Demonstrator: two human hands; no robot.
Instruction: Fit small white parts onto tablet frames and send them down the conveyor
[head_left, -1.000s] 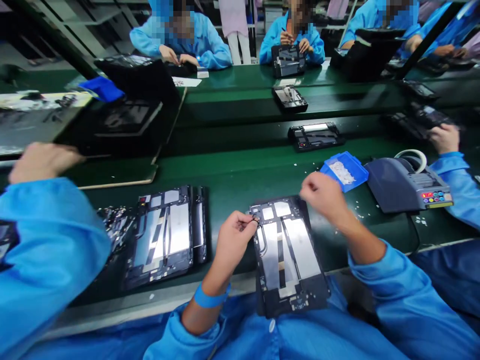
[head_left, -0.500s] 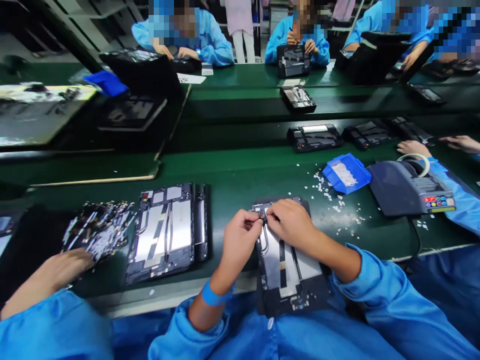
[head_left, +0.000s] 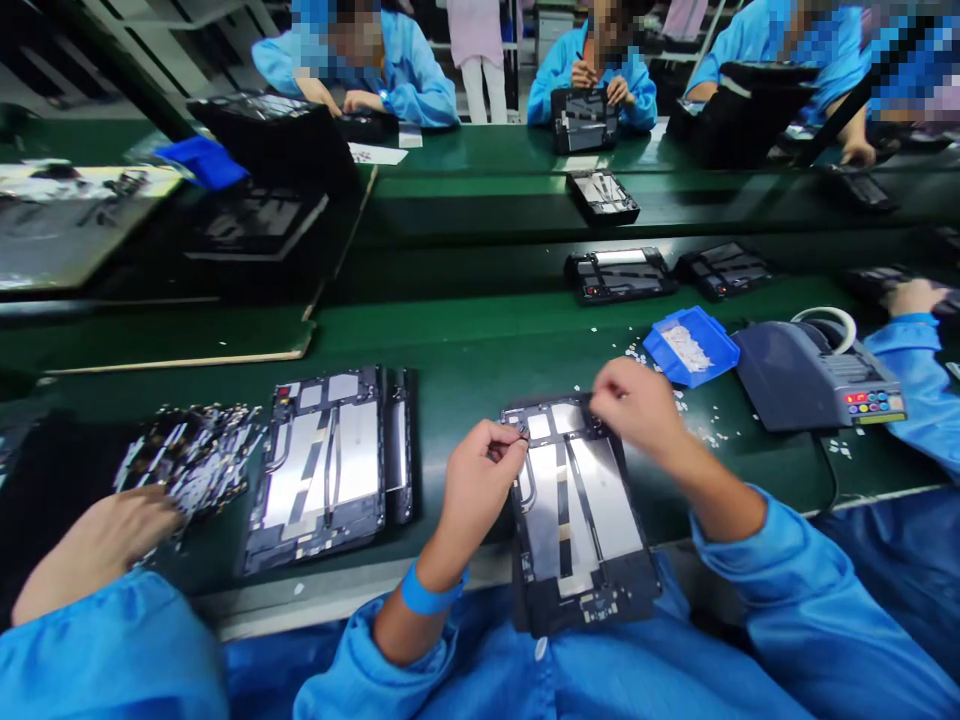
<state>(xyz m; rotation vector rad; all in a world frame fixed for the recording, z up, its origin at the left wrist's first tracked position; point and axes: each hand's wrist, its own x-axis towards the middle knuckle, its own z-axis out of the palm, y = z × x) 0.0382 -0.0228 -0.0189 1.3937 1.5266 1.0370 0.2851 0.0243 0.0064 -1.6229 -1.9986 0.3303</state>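
Observation:
An opened tablet, with silver battery plates and dark flex cables, lies before me on top of another dark unit and overhangs the bench's front edge. My left hand pinches at its upper-left corner. A tiny dark part shows by those fingertips, too small to name. Just above the tablet's upper-right corner is my right hand, its fingers curled together and slightly blurred. What that hand holds, if anything, is hidden. To the left stand more opened tablets, stacked and offset.
A co-worker's hand reaches to a pile of small strips at left. A blue bin holds white bits, with more scattered nearby. Right of it stands a grey tape dispenser. Further tablets lie on the line behind.
My right hand has moved up and right, away from the left fingertips, uncovering the tablet's top. My left hand stays put. At right, a co-worker's hand and a tablet have shifted right.

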